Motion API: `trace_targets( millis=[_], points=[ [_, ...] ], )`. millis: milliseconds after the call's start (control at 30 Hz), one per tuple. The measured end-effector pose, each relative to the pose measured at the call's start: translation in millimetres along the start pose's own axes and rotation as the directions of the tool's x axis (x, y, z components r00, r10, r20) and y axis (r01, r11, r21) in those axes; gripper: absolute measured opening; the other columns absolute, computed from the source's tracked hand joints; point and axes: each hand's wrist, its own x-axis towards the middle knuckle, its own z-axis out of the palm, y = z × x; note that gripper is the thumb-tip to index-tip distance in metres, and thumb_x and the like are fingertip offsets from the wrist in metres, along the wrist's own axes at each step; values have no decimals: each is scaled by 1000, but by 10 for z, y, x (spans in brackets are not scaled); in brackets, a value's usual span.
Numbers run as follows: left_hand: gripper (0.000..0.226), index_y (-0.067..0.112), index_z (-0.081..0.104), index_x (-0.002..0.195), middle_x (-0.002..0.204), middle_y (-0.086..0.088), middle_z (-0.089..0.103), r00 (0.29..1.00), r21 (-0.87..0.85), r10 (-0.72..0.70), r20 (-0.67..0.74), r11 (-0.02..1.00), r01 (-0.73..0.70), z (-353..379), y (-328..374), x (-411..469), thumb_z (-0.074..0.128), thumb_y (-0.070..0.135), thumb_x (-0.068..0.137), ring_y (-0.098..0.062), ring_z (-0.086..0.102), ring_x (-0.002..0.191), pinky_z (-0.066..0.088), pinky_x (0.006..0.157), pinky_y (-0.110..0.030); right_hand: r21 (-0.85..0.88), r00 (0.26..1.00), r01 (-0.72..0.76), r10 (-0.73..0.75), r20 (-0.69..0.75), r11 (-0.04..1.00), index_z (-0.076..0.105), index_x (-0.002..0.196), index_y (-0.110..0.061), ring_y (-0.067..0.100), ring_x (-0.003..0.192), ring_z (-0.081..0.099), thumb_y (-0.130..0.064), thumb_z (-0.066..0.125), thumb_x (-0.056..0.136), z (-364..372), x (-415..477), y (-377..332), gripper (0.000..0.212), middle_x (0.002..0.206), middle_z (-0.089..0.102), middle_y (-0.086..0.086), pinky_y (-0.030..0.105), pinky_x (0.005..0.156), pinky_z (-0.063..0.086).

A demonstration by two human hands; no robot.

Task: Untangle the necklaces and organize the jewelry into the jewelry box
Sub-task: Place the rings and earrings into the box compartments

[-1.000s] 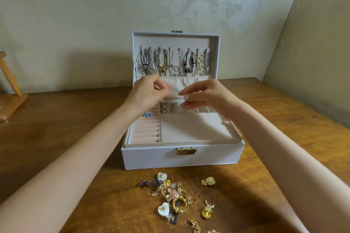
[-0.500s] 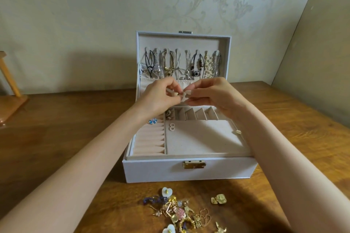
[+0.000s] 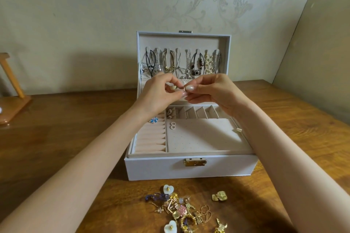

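Both forearms reach forward and converge above the jewelry box (image 3: 189, 170). The left grip (image 3: 161, 92) and right grip (image 3: 214, 91) meet fingertip to fingertip in front of its raised lid, fingers curled, thumbs and forefingers pinching a small piece (image 3: 175, 87) between them.

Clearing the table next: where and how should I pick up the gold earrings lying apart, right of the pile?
Probably pinch the gold earrings by their outer edges, coming straight down from above. They lie flat on the table, apart from the pile, so both sides are free to reach.
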Motion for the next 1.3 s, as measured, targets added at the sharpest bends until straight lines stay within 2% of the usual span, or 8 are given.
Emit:
trace_targets(
  millis=[167, 367, 533, 633, 800, 900, 1067, 1300],
  points=[
    [10, 14, 66, 88, 86, 11, 51, 999, 28, 32, -31, 999, -31, 15, -6, -3, 72, 17, 80, 0, 49, 69, 37, 60, -3, -40, 999, 6, -5, 45, 999, 66, 80, -2, 17, 62, 68, -9, 73, 67, 8, -4, -11, 15, 69, 70, 9, 23, 63, 58],
    [8, 11, 68, 87, 84, 11, 55, 998, 4, 49, -48, 999, -49, 9, -6, 6, 70, 17, 82, 3, 50, 64, 38, 59, -5, -110, 998, 42, -36, 50, 993, 65, 79, -5, 13, 62, 64, 7, 69, 76, -2, 14, -9, 14, 72, 65, 7, 21, 64, 56],
    [8, 11, 68, 86, 60, 14, 53, 1000, -90, 2, -30, 996, -5, -34, 16, 4, 68, 19, 84, 4, 45, 51, 35, 59, -20, 85, 999, 26, -30, 44, 996, 63, 80, 1, 18, 67, 68, 12, 62, 80, 10, 17, -23, 11, 76, 66, 12, 25, 69, 58],
    [8, 12, 68, 87, 62, 11, 53, 1000, -88, -2, -10, 996, 2, -47, 26, 6, 68, 20, 84, 3, 44, 51, 36, 60, -24, 90, 998, 26, -31, 48, 996, 63, 79, -2, 17, 66, 67, 11, 61, 80, 13, 24, -22, 13, 75, 66, 10, 25, 68, 58],
    [6, 13, 67, 85, 65, 14, 53, 1000, -91, -9, 13, 996, 10, -52, 29, 6, 68, 20, 83, 7, 46, 51, 34, 58, -18, -40, 993, 116, -115, 18, 992, 63, 84, -1, 19, 75, 65, 11, 64, 79, 51, 16, -11, 13, 83, 64, 13, 27, 76, 58],
    [7, 11, 67, 86, 69, 12, 55, 1000, -81, -20, 22, 997, 21, -52, 7, 15, 69, 18, 83, 1, 49, 58, 39, 64, -23, -127, 985, 167, -170, -8, 978, 61, 86, 1, 24, 78, 65, 10, 66, 79, 99, 12, 1, 13, 86, 64, 18, 30, 77, 58],
    [7, 12, 68, 87, 81, 5, 59, 1000, -34, -23, -1, 999, 23, -40, -29, 34, 69, 17, 82, -10, 53, 70, 44, 73, -30, -396, 951, 274, -309, -27, 877, 59, 80, -13, 20, 75, 68, 5, 69, 79, 166, 36, 43, 20, 78, 67, 4, 36, 74, 59],
    [1, 19, 66, 84, 75, 8, 59, 997, -61, -56, 47, 996, 58, -80, 13, 15, 66, 19, 85, -5, 54, 69, 44, 72, -27, -410, 935, 330, -354, 18, 850, 62, 89, -6, 28, 82, 67, 5, 64, 83, 110, 26, 35, 13, 86, 67, 9, 36, 73, 59]
  ],
)
